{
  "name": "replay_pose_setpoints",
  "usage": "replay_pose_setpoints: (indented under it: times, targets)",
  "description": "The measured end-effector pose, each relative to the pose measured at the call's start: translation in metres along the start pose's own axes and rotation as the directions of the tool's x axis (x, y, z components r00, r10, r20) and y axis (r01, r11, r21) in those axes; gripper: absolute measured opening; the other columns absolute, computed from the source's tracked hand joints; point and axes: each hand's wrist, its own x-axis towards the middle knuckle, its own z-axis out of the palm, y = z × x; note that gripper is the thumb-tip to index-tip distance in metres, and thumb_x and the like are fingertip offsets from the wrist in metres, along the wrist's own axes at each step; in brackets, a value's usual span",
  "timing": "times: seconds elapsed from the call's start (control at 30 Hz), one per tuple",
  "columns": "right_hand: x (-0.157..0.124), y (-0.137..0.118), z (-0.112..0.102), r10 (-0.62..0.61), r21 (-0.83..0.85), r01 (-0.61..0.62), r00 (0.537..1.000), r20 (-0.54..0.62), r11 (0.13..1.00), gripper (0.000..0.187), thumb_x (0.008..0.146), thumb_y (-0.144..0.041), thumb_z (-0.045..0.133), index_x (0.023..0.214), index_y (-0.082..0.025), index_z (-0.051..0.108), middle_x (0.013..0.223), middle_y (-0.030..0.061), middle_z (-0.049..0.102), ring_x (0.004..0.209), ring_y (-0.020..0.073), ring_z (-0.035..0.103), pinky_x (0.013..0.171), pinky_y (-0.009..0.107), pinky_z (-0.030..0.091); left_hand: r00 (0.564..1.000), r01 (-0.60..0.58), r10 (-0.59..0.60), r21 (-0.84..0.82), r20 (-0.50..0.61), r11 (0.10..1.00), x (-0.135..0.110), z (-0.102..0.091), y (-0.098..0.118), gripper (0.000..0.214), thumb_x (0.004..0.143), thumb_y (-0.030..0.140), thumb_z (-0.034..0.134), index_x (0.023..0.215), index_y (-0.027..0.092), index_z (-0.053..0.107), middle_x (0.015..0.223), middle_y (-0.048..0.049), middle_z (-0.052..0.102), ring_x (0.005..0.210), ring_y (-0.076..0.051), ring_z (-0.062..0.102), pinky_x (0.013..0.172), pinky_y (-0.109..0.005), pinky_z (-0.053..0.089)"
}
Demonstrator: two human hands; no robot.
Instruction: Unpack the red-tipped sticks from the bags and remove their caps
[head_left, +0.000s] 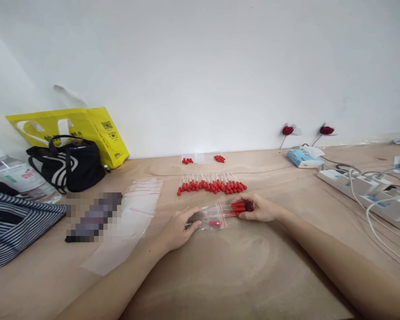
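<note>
Near the middle of the table, my left hand [182, 229] pinches the closed end of a clear zip bag [205, 218] with a red line along its mouth. One red-bulbed dropper [215, 223] lies inside that bag. My right hand [257, 207] is closed on several droppers [238, 208] by their red bulbs, their clear stems pointing left into the bag's mouth. Just beyond both hands, a row of loose droppers [213, 184] lies with bulbs toward me. To the left is a fanned stack of flat zip bags [138, 209].
Two filled bags [187, 161] [220, 158] lie by the wall. On the left are a striped pouch [20, 226], a black bag [73, 164], a yellow bag [110, 138] and a blurred dark object [95, 218]. A tissue pack [303, 158] and a power strip with cables [370, 191] occupy the right.
</note>
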Motion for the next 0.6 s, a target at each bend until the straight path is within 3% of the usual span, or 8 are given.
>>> replay_pose_setpoints:
  times: [0.17,0.37,0.6]
  targets:
    - [0.001,0.008,-0.006,-0.003,0.071,0.006,0.999,-0.044,0.997,0.035,0.070,-0.033,0.062,0.100,-0.015,0.054,0.088,0.0048,0.061,0.078,0.0134,0.058,0.071,0.028,0.047,1.000,0.017,-0.017,0.015,0.001,1.000,0.001,0.001,-0.001,0.036,0.081,0.033,0.044,0.114,0.021,0.050,0.113,-0.0038,0.059,0.103,-0.020,0.054,0.089,-0.034,0.042]
    - [0.005,0.014,-0.009,0.138,0.232,-0.093,0.973,-0.186,0.968,0.045,0.067,-0.043,0.064,0.101,-0.014,0.053,0.068,-0.0007,0.058,0.053,0.0082,0.054,0.054,0.025,0.048,1.000,0.021,-0.021,-0.002,-0.004,1.000,0.001,0.001,-0.003,0.035,0.081,0.032,0.044,0.113,0.021,0.051,0.112,-0.0038,0.059,0.101,-0.020,0.055,0.087,-0.033,0.043]
    - [-0.002,0.013,-0.034,0.127,0.225,-0.054,0.938,-0.323,0.973,0.037,0.064,-0.043,0.066,0.087,-0.016,0.058,0.063,-0.0013,0.057,0.050,0.0074,0.050,0.048,0.023,0.043,1.000,0.012,-0.012,-0.001,-0.024,1.000,0.001,0.000,-0.003,0.033,0.080,0.034,0.046,0.110,0.022,0.052,0.111,-0.0026,0.060,0.099,-0.019,0.056,0.084,-0.032,0.045]
